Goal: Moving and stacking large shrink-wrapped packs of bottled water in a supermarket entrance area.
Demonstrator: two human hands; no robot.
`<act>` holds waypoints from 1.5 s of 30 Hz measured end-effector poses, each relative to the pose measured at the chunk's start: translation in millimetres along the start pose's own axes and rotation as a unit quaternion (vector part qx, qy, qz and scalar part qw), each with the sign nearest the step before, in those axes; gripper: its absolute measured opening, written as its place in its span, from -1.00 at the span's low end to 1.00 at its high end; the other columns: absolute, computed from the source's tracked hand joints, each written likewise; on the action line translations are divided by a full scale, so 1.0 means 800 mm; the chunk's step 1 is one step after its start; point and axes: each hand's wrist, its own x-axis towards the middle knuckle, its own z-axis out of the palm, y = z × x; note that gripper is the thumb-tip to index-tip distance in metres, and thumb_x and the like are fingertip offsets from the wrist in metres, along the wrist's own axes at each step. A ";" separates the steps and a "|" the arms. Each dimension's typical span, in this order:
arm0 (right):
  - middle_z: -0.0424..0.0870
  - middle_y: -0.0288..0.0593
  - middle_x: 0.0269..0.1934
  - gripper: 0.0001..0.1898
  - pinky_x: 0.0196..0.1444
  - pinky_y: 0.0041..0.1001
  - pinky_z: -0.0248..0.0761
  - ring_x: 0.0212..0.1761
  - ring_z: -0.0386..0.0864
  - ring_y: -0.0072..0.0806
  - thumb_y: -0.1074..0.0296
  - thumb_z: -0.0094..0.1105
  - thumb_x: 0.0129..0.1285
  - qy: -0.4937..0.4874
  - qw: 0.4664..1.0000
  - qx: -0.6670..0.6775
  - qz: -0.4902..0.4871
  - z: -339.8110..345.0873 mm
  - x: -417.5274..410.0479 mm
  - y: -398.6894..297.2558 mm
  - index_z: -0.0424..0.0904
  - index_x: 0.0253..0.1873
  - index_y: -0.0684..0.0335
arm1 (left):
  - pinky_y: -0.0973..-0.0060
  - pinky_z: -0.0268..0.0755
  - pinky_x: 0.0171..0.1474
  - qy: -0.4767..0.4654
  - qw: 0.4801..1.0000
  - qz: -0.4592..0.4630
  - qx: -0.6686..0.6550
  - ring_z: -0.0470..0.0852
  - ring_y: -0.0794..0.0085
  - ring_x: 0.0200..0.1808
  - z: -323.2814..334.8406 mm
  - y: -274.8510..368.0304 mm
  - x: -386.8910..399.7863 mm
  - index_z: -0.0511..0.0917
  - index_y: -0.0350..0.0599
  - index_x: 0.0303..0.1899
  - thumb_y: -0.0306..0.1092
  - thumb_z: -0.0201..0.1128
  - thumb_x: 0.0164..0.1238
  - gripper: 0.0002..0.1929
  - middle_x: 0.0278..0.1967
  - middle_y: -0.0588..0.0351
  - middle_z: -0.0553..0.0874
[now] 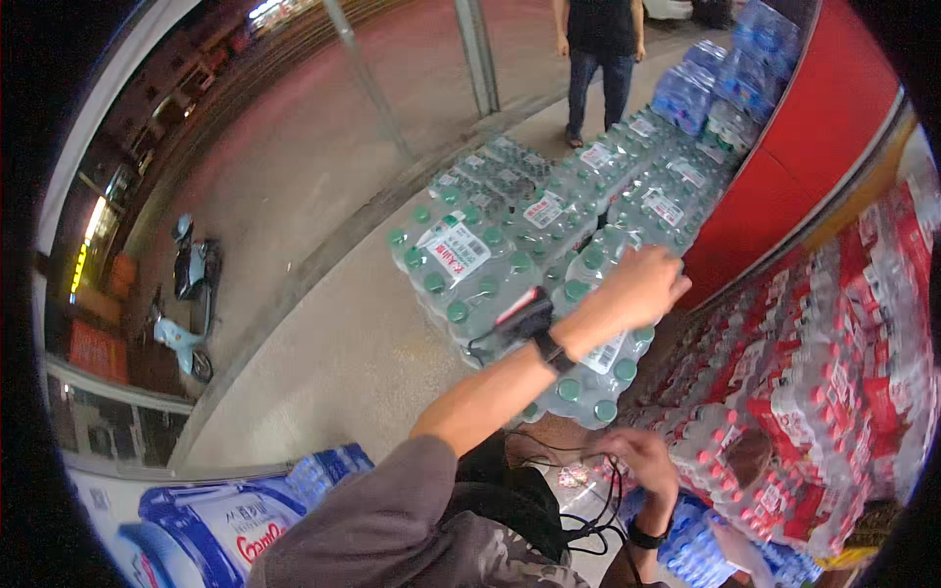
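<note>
My left hand is over the green-capped water bottles in a shrink-wrapped pack, its fingers curled; whether it grips anything is hidden. A black band and a black device with a red strip are at the left wrist. Lower down, my right hand is blurred beside thin black cables; its grip on them is unclear. A dark band circles the right wrist. Left of my left hand stands another green-capped bottle pack with a white label. Further packs extend behind.
Red-capped bottle packs are stacked at right, beside a red panel. Blue bottle packs stand at the back. A person stands beyond the packs. Scooters are outside at left; blue-and-white packaging lies lower left.
</note>
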 end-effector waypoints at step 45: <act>0.46 -0.13 0.30 -0.47 0.34 -0.24 0.35 0.28 0.48 -0.27 0.05 -0.11 0.56 0.146 0.901 0.408 -0.036 -0.105 0.231 0.122 0.26 0.43 0.30 | 0.32 0.43 0.23 0.127 0.756 -0.516 -0.383 0.52 0.27 0.21 0.090 -0.034 -0.388 -0.24 -0.16 0.58 -0.54 0.29 0.05 0.08 0.33 -0.09 0.43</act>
